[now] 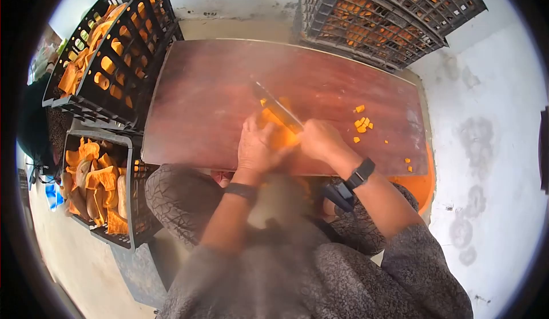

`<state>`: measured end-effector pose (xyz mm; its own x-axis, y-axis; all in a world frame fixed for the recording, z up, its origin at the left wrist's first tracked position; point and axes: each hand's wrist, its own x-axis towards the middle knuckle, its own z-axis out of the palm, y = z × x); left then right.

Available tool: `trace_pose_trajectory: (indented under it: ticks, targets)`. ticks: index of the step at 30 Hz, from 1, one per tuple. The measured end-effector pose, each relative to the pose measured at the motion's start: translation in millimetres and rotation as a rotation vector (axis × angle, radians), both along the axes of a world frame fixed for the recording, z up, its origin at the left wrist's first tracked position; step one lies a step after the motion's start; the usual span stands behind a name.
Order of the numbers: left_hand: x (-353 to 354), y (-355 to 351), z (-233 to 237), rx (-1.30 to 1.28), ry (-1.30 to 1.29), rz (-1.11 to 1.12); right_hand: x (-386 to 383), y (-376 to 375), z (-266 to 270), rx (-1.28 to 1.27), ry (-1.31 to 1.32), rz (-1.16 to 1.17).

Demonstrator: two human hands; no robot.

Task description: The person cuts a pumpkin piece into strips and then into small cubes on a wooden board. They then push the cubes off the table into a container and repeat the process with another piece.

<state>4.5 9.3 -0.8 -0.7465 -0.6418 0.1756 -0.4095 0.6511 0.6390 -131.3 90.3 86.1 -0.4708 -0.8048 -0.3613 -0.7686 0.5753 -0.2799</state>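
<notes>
On the reddish-brown board lies an orange piece, pumpkin-like, between my hands. My left hand rests on its left side, thumb and fingers bent against it. My right hand is closed round the handle end of a knife, whose blade points up and left across the far part of the piece. The handle itself is hidden in my fist. Small orange bits lie near the blade, and several cut cubes lie to the right on the board.
Black crates of orange pieces stand at the left, with a lower crate of peel-like chunks nearer me. More stacked crates stand behind at the right. An orange rim shows under the board's right end, beside a white wall.
</notes>
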Motion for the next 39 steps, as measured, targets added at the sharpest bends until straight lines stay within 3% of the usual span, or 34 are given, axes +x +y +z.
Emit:
trace_pose_trajectory:
  ticks: [6,10,20,29,39]
  targets:
    - [1,-1,-4,-0.019,-0.015,0.006,4,26,-1,0.062,-0.009,-0.022]
    - [3,-2,-1,-0.078,-0.044,-0.048,2,32,-23,-0.071,0.035,0.006]
    - [0,-1,-6,-0.168,-0.185,-0.093,3,5,-34,-0.1,0.014,-0.052]
    - [2,-12,-10,-0.138,-0.054,-0.134,0,21,-26,-0.134,-0.046,-0.12]
    - [0,-16,-13,-0.131,-0.088,-0.154,1,33,-30,-0.135,-0.053,-0.116]
